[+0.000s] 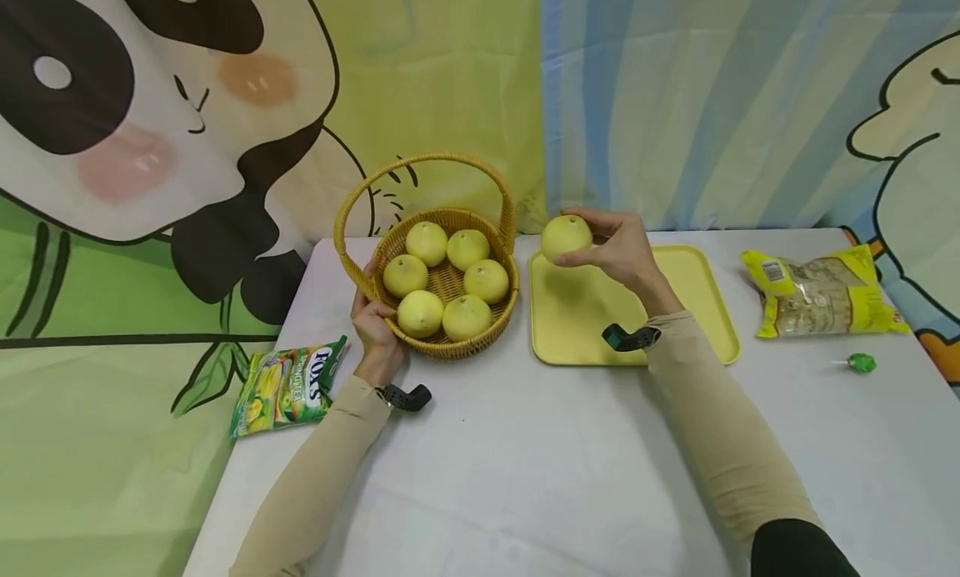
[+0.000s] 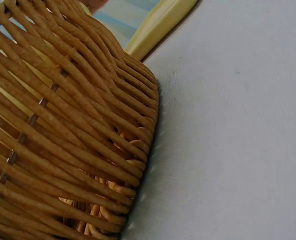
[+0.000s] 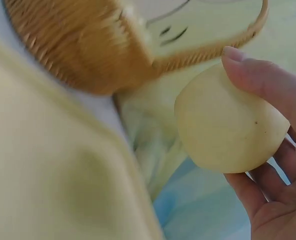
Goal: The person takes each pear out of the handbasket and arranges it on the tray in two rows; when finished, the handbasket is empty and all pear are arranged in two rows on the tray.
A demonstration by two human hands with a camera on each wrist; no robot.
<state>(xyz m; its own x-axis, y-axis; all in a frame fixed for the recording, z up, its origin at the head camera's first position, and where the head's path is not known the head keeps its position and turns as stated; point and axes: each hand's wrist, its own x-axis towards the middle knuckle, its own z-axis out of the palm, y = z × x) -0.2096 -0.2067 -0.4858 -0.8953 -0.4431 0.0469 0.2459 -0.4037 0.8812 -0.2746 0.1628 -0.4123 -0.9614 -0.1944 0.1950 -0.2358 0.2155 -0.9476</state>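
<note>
My right hand (image 1: 618, 248) holds a pale yellow-green round fruit (image 1: 566, 238) above the left part of a yellow tray (image 1: 697, 302). In the right wrist view, the thumb and fingers pinch this fruit (image 3: 228, 125) from opposite sides. At the left side of a wicker basket (image 1: 457, 349), my left hand (image 1: 377, 331) grips the wall near the rim. Several similar fruits (image 1: 467, 318) lie inside the basket, around its woven bottom. The left wrist view is largely filled by the basket's side (image 2: 73, 110), and the left fingers are out of sight there.
A green candy bag (image 1: 288, 385) lies by the left forearm. On the right are a yellow packet with a transparent window (image 1: 821, 298) and a small green-wrapped lollipop (image 1: 861, 363). The basket's tall handle (image 1: 427, 158) arches upward. Printed curtains (image 1: 450, 77) hang behind the white table (image 1: 525, 477).
</note>
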